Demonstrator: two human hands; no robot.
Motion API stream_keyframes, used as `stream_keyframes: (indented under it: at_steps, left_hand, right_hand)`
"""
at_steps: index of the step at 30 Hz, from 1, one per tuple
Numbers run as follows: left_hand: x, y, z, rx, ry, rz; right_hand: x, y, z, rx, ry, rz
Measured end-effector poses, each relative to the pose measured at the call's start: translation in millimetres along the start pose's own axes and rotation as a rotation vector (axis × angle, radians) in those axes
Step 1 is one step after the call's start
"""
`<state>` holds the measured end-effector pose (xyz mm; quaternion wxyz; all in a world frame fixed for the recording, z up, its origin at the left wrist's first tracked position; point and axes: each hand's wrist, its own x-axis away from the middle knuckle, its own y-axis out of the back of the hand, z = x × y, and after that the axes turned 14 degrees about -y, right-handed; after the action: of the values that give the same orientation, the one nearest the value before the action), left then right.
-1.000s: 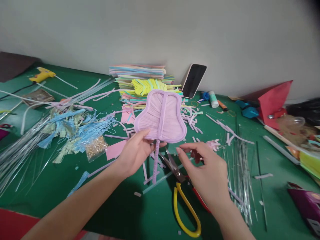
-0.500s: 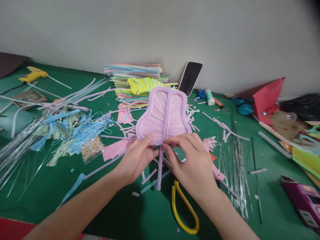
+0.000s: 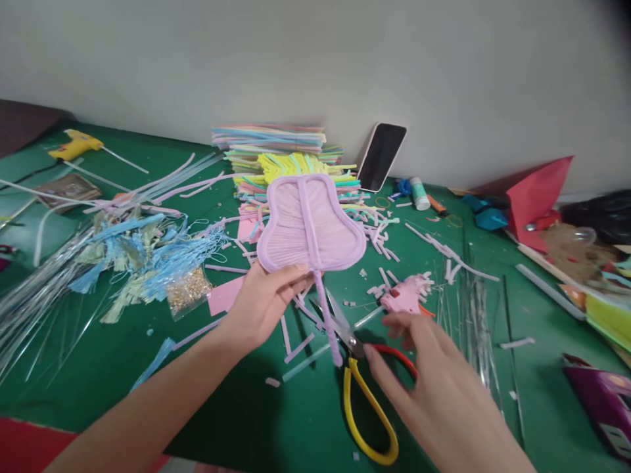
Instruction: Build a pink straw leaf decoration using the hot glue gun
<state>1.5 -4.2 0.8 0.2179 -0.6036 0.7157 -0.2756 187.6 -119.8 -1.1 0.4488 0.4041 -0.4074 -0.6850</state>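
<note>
My left hand (image 3: pixel 263 295) pinches a lilac hand fan (image 3: pixel 290 226) at its lower edge, beside the handle. The fan has a fuzzy pipe-cleaner rim, a centre rib and a twisted handle (image 3: pixel 328 322) that hangs down. Away from the fan, my right hand (image 3: pixel 419 374) has its thumb and fingers apart with nothing between them. It hovers over the scissors (image 3: pixel 352 345), which lie open with one yellow and one red handle; whether it touches them I cannot tell. Just beyond its fingertips lies a pink glue gun (image 3: pixel 404 295), partly covered by my hand.
Bundled pipe cleaners (image 3: pixel 269 138) and a phone (image 3: pixel 382 156) stand by the wall. Blue tassels (image 3: pixel 167 259), a bag of gold beads (image 3: pixel 186 293) and a yellow glue gun (image 3: pixel 76 144) lie left. Wire strands (image 3: pixel 478 328) and a purple power strip (image 3: pixel 599 401) are right.
My right hand has let go of the fan's base and moved right and down, over the scissors. The fan has tilted to the left at its top, still in my left hand.
</note>
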Motion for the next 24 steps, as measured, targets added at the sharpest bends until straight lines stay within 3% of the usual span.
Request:
stream_keyframes:
  at_steps: [3,7,12,16,22,24]
  left_hand:
    - [-7.0,6.7,-0.8,-0.044,0.011,-0.019]
    - [-12.0,11.0,-0.8,-0.066,0.014,-0.085]
    - [-14.4,12.4,-4.5,-0.033,-0.004,-0.127]
    - [-16.0,12.4,-6.2,-0.019,-0.010,-0.118]
    - [-16.2,10.7,-8.3,-0.009,-0.028,-0.122]
    - [-16.8,11.8,-9.5,-0.001,-0.055,-0.126]
  right_hand:
    - [23.2,-13.9,-24.9,0.101,0.088,0.137]
    - [26.1,-28.7,-27.1,0.199,0.031,0.130]
    - [29.7,-23.2,-29.3,0.399,0.060,0.151]
    - [44.4,-14.6,-33.0,0.241,0.103,0.204]
    - [46.2,-4.8,-20.0,0.087,-0.135,0.410]
    - [47.6,5.2,-22.5,0.016,-0.277,0.417]
